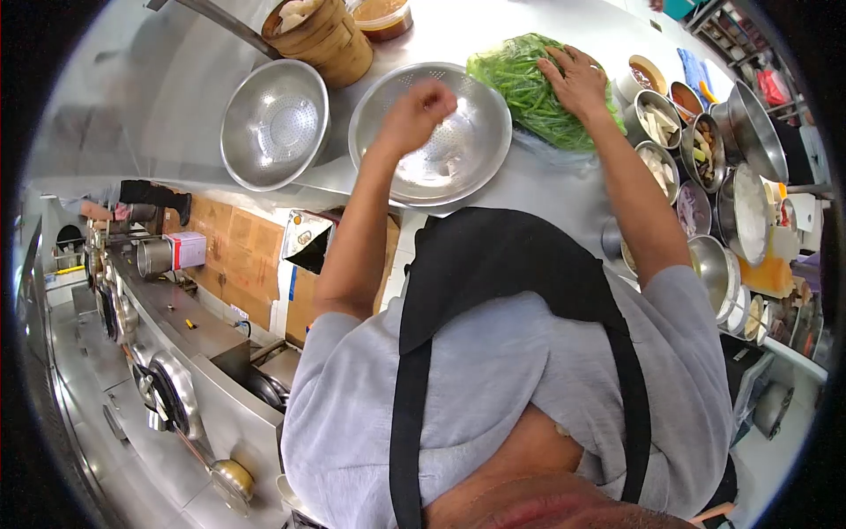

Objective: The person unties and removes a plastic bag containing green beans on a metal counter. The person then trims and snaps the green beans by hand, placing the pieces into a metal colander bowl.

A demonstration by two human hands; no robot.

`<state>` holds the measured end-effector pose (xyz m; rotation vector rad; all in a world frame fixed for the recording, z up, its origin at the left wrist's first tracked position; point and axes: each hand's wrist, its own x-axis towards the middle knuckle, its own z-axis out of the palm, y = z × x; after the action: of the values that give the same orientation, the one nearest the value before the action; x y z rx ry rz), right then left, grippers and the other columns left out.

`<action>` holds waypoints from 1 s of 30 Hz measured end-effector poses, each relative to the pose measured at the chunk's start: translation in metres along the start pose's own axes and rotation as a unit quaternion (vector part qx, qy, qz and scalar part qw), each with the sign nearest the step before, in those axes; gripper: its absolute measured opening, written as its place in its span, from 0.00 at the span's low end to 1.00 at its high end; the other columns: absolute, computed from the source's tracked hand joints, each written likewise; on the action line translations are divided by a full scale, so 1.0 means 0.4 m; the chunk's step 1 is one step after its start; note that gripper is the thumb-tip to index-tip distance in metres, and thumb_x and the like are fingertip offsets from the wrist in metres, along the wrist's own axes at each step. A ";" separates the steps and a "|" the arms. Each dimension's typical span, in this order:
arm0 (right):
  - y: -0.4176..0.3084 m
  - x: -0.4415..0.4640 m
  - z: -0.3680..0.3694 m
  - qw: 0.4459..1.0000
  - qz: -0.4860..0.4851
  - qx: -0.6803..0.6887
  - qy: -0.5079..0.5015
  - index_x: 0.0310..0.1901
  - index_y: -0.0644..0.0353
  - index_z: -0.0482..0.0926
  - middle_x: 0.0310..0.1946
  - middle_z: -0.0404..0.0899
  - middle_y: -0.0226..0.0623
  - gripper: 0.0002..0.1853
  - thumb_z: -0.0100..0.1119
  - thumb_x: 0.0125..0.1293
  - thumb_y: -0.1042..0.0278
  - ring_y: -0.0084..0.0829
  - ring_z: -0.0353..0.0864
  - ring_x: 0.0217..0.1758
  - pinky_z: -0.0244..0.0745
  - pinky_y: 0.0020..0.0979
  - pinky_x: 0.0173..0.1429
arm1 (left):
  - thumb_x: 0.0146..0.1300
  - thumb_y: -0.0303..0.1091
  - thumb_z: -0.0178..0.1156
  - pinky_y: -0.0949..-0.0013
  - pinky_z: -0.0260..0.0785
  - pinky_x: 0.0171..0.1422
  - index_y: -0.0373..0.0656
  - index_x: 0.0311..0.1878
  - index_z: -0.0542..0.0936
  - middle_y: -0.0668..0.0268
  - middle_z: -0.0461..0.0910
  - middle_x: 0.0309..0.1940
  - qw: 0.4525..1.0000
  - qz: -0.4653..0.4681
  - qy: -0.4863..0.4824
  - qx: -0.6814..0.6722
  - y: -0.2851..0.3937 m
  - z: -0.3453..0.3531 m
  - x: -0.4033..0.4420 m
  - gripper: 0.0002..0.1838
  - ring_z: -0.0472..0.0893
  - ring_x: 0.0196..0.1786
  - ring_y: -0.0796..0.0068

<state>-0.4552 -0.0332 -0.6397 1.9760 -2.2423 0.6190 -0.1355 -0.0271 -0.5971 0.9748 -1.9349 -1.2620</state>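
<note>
Desk (pixel 529 189), one, steel; all places given from my large colander (pixel 476 159). Left hand (pixel 419 117): over the large colander as seen from above, fingers curled in and blurred; whether I have hold of anything with it, or touch the metal, I cannot tell. Right hand (pixel 577 81): to the right of the colander, fingers spread, laid on the leafy greens (pixel 529 97), not closed round them. Leafy greens: one heap, just right of the colander, clear plastic (pixel 551 152) along the near edge. Second colander (pixel 251 145): just left of it. Bamboo steamer (pixel 330 53): beyond it, leftward. Cut pale pieces (pixel 657 123): in a bowl, farther right. Progress, by my judgement: early; done, greens and colander set side by side; outstanding, the heap itself, massed outside the colander, in which I see no leaves.
</note>
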 end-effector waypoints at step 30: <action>-0.224 -0.356 -0.130 0.993 -0.013 0.060 0.097 0.57 0.55 0.74 0.63 0.65 0.46 0.22 0.55 0.66 0.54 0.49 0.60 0.67 0.49 0.52 0.70 | 0.58 0.29 0.57 0.63 0.78 0.35 0.34 0.51 0.75 0.61 0.80 0.35 0.827 -0.406 0.231 -0.313 -0.210 -0.129 -0.490 0.17 0.81 0.32 0.66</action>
<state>-0.3562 0.1107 -0.6175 1.8998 -2.1080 0.9195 0.0312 0.0907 -0.6778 1.5967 -0.6086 -1.7262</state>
